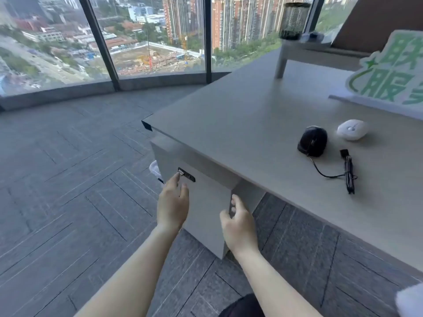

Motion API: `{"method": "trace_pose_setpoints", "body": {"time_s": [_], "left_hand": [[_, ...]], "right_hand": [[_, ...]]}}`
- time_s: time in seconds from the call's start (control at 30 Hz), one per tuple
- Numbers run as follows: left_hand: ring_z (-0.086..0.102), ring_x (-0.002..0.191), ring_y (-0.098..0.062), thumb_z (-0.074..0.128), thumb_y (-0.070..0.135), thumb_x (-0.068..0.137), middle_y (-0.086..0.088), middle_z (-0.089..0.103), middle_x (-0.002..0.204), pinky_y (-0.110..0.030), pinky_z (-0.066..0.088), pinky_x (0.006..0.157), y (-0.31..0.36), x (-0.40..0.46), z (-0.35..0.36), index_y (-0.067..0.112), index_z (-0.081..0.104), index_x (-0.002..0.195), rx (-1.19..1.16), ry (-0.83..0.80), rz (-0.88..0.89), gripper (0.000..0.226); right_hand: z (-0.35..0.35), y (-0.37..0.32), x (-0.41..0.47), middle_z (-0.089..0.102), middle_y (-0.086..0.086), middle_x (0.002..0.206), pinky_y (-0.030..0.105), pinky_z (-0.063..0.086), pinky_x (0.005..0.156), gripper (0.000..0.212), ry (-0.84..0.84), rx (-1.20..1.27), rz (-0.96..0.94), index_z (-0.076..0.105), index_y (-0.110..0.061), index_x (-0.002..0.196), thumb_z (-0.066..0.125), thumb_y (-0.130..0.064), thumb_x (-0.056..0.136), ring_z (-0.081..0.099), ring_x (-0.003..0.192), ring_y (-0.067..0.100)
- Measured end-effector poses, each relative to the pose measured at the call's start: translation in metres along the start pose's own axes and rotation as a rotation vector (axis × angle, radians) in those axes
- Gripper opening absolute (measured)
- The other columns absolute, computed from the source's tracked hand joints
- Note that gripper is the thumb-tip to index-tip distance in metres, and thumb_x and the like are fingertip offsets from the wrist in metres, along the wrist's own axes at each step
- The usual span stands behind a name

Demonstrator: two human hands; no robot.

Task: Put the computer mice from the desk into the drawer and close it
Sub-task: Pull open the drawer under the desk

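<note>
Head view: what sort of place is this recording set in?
Likely a high-rise office: a grey desk with a black wired mouse and white mouse, floor-to-ceiling windows overlooking city towers.

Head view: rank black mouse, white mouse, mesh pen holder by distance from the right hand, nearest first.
From the right hand, at the cabinet's front edge under the desk:
1. Black mouse, on the desk, up and to the right.
2. White mouse, just beyond the black one, further right.
3. Mesh pen holder, on the raised shelf at the far end by the window.

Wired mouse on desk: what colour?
Black mouse, black cable; clearest in the head view.
</note>
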State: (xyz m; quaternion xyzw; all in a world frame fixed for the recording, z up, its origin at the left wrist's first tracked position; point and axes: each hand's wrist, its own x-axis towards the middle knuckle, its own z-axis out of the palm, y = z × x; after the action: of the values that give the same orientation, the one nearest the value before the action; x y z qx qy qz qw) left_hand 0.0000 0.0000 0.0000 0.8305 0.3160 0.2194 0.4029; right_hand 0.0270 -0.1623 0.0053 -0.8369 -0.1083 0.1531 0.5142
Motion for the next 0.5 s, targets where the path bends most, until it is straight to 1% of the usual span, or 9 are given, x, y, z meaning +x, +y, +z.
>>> {"method": "trace_pose_setpoints", "body": {"time_s": [0.07,0.1,0.17,0.2,0.23,0.27,0.3,0.37,0.5], "left_hand": [[0.054,0.124,-0.025,0.040,0.023,0.095,-0.005,0.058,0.136,-0.035,0.041,0.097,-0.013,0.019,0.008,0.012,0.049,0.138,-0.071,-0.002,-0.162,0.045],[0.057,0.118,-0.028,0.040,0.023,0.093,-0.007,0.062,0.127,-0.036,0.042,0.094,-0.019,0.030,0.013,0.012,0.054,0.131,-0.119,-0.028,-0.235,0.042],[0.059,0.098,-0.029,0.039,0.025,0.087,-0.007,0.060,0.102,-0.037,0.045,0.085,-0.032,0.050,0.024,0.015,0.060,0.106,-0.283,-0.100,-0.395,0.031],[0.057,0.092,-0.027,0.039,0.025,0.087,-0.003,0.057,0.093,-0.036,0.046,0.083,-0.034,0.057,0.029,0.016,0.059,0.094,-0.384,-0.125,-0.477,0.023],[0.055,0.088,-0.025,0.040,0.023,0.089,-0.002,0.053,0.085,-0.036,0.045,0.081,-0.037,0.065,0.035,0.019,0.055,0.082,-0.479,-0.128,-0.520,0.017],[0.054,0.085,-0.025,0.041,0.021,0.091,-0.001,0.051,0.079,-0.036,0.044,0.078,-0.037,0.071,0.037,0.020,0.050,0.075,-0.558,-0.123,-0.558,0.019],[0.054,0.082,-0.025,0.041,0.020,0.092,-0.001,0.050,0.076,-0.037,0.046,0.076,-0.038,0.079,0.042,0.019,0.050,0.074,-0.604,-0.097,-0.585,0.021],[0.058,0.082,-0.027,0.043,0.022,0.094,-0.002,0.055,0.077,-0.038,0.051,0.075,-0.041,0.093,0.048,0.013,0.056,0.083,-0.658,-0.048,-0.639,0.020],[0.061,0.084,-0.028,0.046,0.023,0.096,-0.005,0.057,0.077,-0.042,0.056,0.066,-0.050,0.110,0.059,0.007,0.052,0.098,-0.693,0.007,-0.718,0.017]], "right_hand": [[0.009,0.002,0.009,0.038,0.009,0.155,0.030,0.038,0.105,0.062,-0.006,0.051,0.107,0.025,-0.013,0.152,0.048,-0.018,0.095,0.041,0.138,0.020],[0.013,0.004,0.014,0.036,0.009,0.155,0.029,0.037,0.105,0.064,-0.007,0.077,0.138,0.023,-0.013,0.153,0.048,-0.017,0.094,0.039,0.140,0.021],[0.023,0.007,0.024,0.035,0.009,0.156,0.034,0.036,0.112,0.066,0.017,0.111,0.183,0.022,-0.013,0.153,0.049,-0.016,0.093,0.037,0.141,0.021],[0.028,0.008,0.026,0.037,0.009,0.155,0.037,0.036,0.112,0.065,0.037,0.116,0.194,0.024,-0.013,0.152,0.049,-0.015,0.092,0.038,0.140,0.021],[0.031,0.011,0.028,0.040,0.008,0.153,0.039,0.038,0.111,0.064,0.063,0.115,0.196,0.028,-0.014,0.151,0.049,-0.015,0.091,0.041,0.138,0.020],[0.032,0.010,0.029,0.043,0.008,0.151,0.038,0.040,0.110,0.062,0.084,0.110,0.197,0.032,-0.014,0.150,0.050,-0.014,0.090,0.044,0.136,0.020],[0.034,0.012,0.030,0.046,0.007,0.149,0.038,0.042,0.108,0.061,0.103,0.107,0.197,0.035,-0.014,0.148,0.050,-0.014,0.089,0.046,0.134,0.019],[0.036,0.015,0.032,0.048,0.008,0.147,0.040,0.043,0.108,0.060,0.125,0.107,0.203,0.038,-0.014,0.146,0.050,-0.012,0.088,0.048,0.133,0.019],[0.039,0.017,0.033,0.055,0.007,0.141,0.041,0.047,0.104,0.057,0.151,0.115,0.209,0.043,-0.015,0.142,0.050,-0.012,0.085,0.052,0.129,0.017]]}}
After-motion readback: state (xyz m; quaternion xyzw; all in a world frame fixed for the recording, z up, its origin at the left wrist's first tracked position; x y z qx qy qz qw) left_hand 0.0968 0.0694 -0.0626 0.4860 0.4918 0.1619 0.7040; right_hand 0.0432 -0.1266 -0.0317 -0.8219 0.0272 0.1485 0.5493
